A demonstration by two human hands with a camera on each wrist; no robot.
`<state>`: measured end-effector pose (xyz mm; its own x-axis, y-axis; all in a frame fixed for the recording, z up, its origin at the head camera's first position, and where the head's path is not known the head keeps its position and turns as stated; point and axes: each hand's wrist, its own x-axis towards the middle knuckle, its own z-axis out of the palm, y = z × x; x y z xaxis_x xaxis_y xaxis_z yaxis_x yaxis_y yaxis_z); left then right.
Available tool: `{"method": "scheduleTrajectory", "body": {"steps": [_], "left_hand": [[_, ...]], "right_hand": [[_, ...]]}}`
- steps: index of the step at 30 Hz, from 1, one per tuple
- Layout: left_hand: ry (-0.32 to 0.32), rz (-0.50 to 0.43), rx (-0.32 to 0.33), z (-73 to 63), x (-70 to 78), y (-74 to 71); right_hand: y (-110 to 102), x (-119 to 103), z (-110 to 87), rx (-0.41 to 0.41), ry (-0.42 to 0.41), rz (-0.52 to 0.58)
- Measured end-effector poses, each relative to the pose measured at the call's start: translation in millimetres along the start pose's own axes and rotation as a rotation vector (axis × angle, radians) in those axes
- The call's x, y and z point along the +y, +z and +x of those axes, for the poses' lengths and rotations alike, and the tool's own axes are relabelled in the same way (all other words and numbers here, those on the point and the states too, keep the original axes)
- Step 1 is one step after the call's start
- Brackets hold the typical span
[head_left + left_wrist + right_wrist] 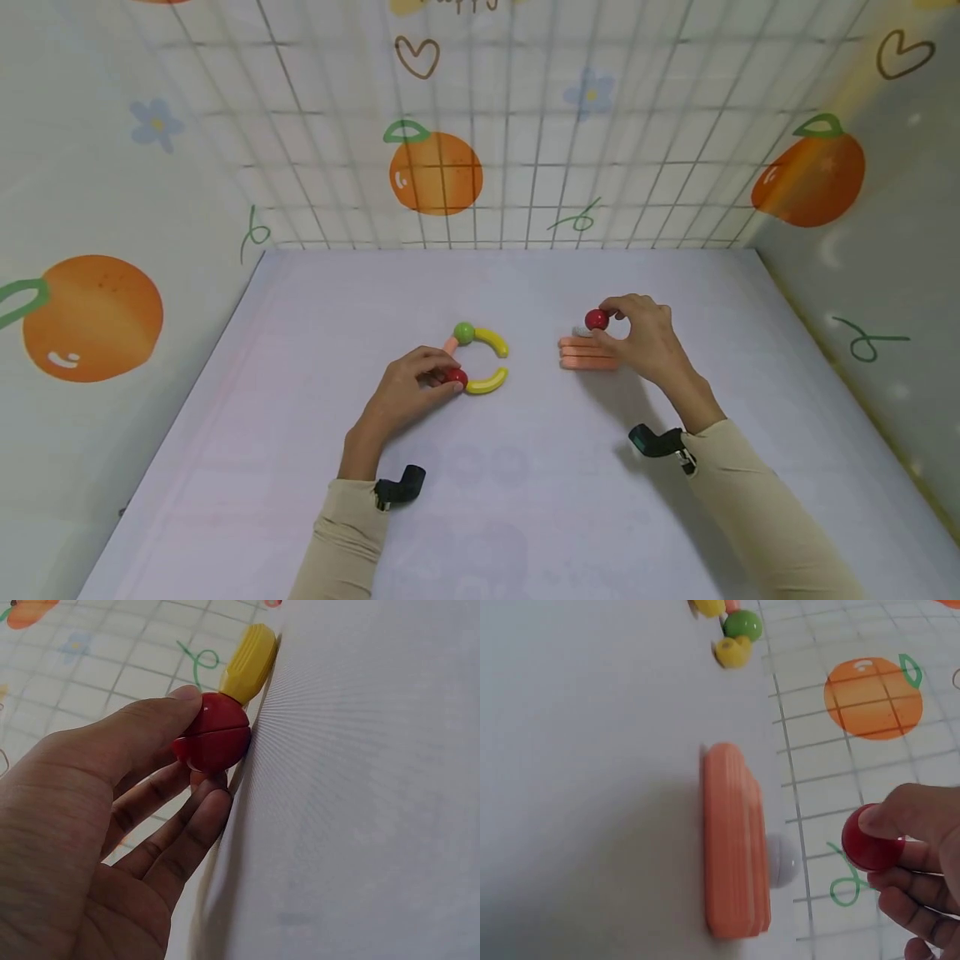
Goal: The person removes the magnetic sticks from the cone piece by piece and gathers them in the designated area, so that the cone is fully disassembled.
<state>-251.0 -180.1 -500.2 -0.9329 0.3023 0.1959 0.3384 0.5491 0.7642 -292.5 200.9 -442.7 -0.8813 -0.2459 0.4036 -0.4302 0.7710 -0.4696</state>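
My left hand pinches a glossy red ball between thumb and fingers, low at the table. Against that ball sits the end of a yellow curved stick. A green ball joins a second yellow curved stick and a short orange stick, which runs toward the left hand. Between thumb and fingertips, my right hand holds another red ball, raised off the table. Below it lie several straight orange sticks side by side, with a whitish ball behind them.
Pale cloth covers the table. A white wire grid behind a printed sheet forms the back wall, and patterned side walls stand left and right. Each wrist carries a small black camera.
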Motion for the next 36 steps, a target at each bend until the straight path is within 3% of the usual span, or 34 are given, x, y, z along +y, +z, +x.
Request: {"method": "scheduleTrajectory", "body": {"steps": [7, 17, 25, 36], "left_hand": [[0.003, -0.004, -0.002, -1.2, 0.0, -0.7], [0.004, -0.023, -0.020, -2.6, -2.9, 1.5], [0.029, 0.002, -0.010, -0.8, -1.7, 0.6], [0.027, -0.013, -0.004, -0.5, -0.2, -1.2]], "right_hand": [[-3.3, 16.2, 0.7, -0.007, 0.047, -0.036], [2.4, 35.6, 3.2, -0.123, 0.140, -0.069], [8.9, 40.9, 6.0, -0.155, 0.201, -0.055], [16.1, 45.1, 9.9, -0.207, 0.210, -0.080]]}}
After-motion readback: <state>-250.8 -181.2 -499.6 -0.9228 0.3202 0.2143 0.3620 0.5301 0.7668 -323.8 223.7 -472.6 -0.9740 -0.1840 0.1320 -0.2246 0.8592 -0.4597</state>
